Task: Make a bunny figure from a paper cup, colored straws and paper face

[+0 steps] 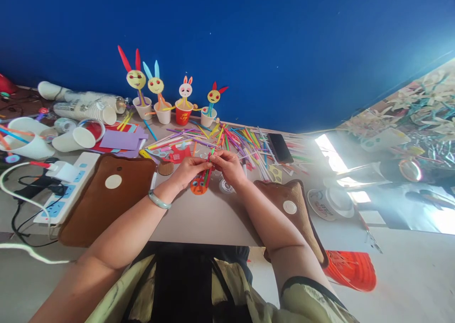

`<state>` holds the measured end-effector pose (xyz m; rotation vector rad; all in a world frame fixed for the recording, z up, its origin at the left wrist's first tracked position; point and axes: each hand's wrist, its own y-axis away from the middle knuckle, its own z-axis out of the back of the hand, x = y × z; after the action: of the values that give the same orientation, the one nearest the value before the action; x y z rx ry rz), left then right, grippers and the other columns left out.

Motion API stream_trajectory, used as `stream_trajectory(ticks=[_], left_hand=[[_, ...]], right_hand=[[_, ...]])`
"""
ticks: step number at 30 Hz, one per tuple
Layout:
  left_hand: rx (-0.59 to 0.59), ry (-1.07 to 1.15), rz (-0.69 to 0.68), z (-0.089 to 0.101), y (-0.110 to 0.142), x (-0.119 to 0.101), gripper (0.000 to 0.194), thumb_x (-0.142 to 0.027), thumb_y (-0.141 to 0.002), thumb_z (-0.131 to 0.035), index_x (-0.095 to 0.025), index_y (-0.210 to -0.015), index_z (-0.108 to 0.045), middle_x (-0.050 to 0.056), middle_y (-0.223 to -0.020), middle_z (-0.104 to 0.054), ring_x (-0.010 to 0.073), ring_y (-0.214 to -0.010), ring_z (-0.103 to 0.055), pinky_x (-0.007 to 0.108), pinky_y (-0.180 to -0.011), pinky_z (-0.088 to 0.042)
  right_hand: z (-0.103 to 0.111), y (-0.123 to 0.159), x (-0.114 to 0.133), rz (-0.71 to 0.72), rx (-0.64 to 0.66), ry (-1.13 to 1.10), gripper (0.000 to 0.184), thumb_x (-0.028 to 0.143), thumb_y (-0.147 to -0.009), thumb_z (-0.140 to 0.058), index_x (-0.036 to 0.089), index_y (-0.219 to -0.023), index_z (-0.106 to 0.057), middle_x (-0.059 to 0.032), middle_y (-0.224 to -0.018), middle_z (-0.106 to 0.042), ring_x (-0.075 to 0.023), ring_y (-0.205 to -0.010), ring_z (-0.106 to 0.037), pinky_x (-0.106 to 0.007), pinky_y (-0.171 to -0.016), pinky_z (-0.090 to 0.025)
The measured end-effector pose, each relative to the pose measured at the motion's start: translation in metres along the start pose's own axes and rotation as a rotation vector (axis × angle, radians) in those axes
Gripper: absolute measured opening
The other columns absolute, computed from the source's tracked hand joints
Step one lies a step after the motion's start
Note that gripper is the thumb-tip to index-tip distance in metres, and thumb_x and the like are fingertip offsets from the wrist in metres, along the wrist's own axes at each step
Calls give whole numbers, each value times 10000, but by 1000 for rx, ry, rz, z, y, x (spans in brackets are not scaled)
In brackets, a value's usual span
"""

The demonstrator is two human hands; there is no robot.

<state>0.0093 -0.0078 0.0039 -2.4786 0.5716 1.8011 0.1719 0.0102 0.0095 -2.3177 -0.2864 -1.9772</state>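
You have both hands together over the middle of the table (209,226); take them as the clock's centre, with twelve toward the blue wall (227,52). The fingertips of your left hand (190,170) and right hand (230,166) are drawn in narrow, pinching a small bundle of red and green straws (207,177) between them, its lower ends pointing toward six. Just beside those ends, at seven o'clock, is an orange paper face (199,190); your hands and the straws cover part of this spot, so whether the two are joined is hard to say. The bundle should feel very light, springy along its length but easily crushed, and a bit slippery; a soft pinch near the top, where your fingertips are, suits it better than a squeeze mid-length. The paper would crease, so take it by its rim. A tape roll (223,187) sits close at five o'clock. Your widest bare stretch of table is at six, running to the near edge, with brown cushions at eight (117,209) and four (295,214). From twelve to two, loose straws (245,143) crowd the surface, and decorated cups (184,116) stand at eleven, so there is little room that way.
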Motion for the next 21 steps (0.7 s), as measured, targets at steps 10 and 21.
stream_trajectory(ticks=[10, 21], left_hand=[[-4, -72, -34, -3, 3, -5, 372, -474, -587, -900, -143, -711, -786, 50, -716, -692, 157, -719, -555, 275, -645, -405], [38, -185, -114, 1, 3, -1, 331, -467, -723, -821, -140, -758, -777, 31, -663, -657, 150, -671, -556, 268, -611, -416]], right_hand=[[7, -4, -1, 1, 53, 31, 398, 517, -636, -890, 195, -726, -675, 58, -576, -562, -61, -497, -398, -238, -489, -267], [6, -2, 4, 19, 71, 37, 451, 542, -626, -898, 196, -686, -616, 53, -580, -583, -70, -495, -454, -234, -487, -314]])
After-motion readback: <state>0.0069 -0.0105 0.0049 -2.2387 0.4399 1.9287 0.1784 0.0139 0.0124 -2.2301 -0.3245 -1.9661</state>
